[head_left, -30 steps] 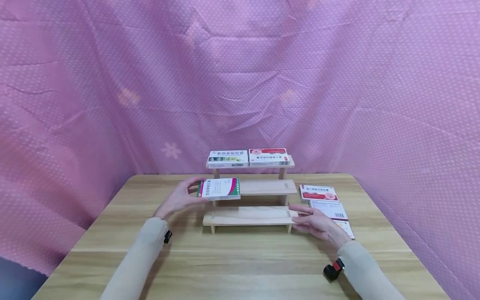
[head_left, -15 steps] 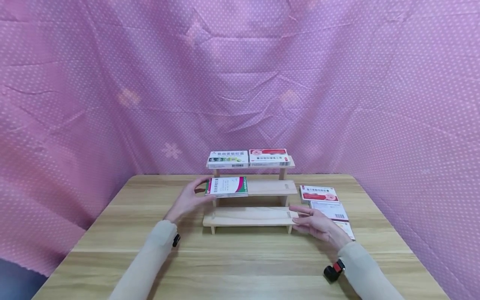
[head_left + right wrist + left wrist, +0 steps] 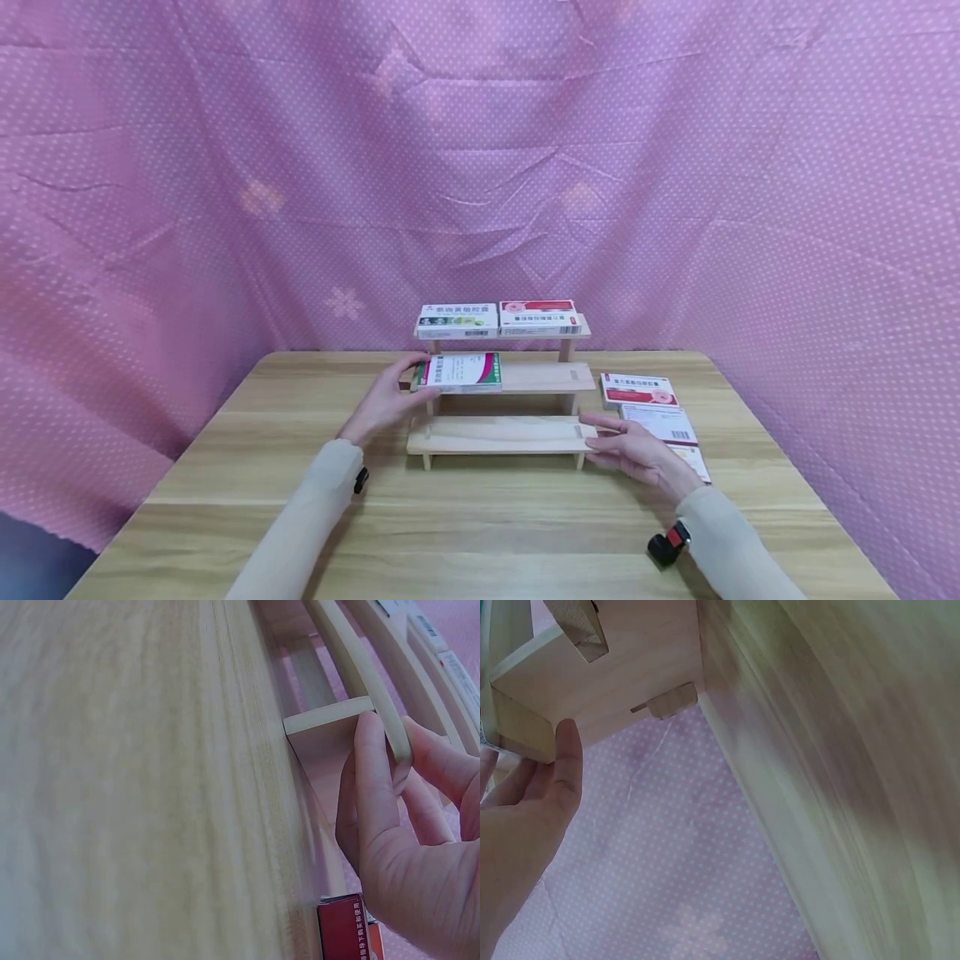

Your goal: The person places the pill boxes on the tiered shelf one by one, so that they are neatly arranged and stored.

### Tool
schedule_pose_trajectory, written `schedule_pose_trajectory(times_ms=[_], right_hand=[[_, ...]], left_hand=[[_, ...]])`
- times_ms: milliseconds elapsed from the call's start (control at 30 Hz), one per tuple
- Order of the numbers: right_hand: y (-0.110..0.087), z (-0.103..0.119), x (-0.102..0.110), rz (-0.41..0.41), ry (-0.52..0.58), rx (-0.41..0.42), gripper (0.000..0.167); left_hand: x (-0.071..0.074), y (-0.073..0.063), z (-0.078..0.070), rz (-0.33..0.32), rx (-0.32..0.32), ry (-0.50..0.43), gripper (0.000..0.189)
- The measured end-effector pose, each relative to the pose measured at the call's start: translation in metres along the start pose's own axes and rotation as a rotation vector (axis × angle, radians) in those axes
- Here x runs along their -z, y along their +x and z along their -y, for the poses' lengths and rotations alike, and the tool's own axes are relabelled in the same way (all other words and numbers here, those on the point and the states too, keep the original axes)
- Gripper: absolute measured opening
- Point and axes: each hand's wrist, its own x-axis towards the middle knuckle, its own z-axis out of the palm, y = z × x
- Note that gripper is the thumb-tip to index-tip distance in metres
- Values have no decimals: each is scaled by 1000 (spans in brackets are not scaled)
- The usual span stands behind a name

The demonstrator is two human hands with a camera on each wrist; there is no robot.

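Observation:
A white medicine box (image 3: 463,371) with green and magenta ends lies on the left part of the middle step (image 3: 547,377) of a wooden tiered stand. My left hand (image 3: 386,402) holds that box by its left end. In the left wrist view, a finger of the left hand (image 3: 536,791) shows beside the end of a wooden board, and the box is nearly out of sight. At the stand's lower right, my right hand (image 3: 637,450) grips the end of the bottom step (image 3: 502,433). The right wrist view has the right hand's fingers (image 3: 375,776) curled around that board.
On the top step lie a white and green medicine box (image 3: 457,320) and a red and white one (image 3: 538,317). Right of the stand, a red and white box (image 3: 639,390) and more boxes (image 3: 660,423) lie on the wooden table (image 3: 480,533). A pink curtain (image 3: 480,167) hangs behind.
My left hand has moved right with the medicine box, bringing it further onto the middle step. My right hand has stayed at the bottom step's end.

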Motion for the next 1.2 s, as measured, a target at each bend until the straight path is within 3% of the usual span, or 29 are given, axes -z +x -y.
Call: schedule_pose_trajectory(times_ms=[267, 633, 1000, 1200], right_hand=[[0, 1, 2, 0, 16, -3, 61], [-1, 1, 1, 18, 32, 9, 61], [-1, 2, 1, 26, 5, 13, 60], [-2, 4, 2, 21, -59, 26, 59]], left_hand=[[2, 3, 0, 2, 38, -9, 70], [4, 2, -2, 19, 33, -23, 70], [6, 0, -2, 39, 16, -47, 85], [9, -6, -3, 16, 59, -33, 96]])
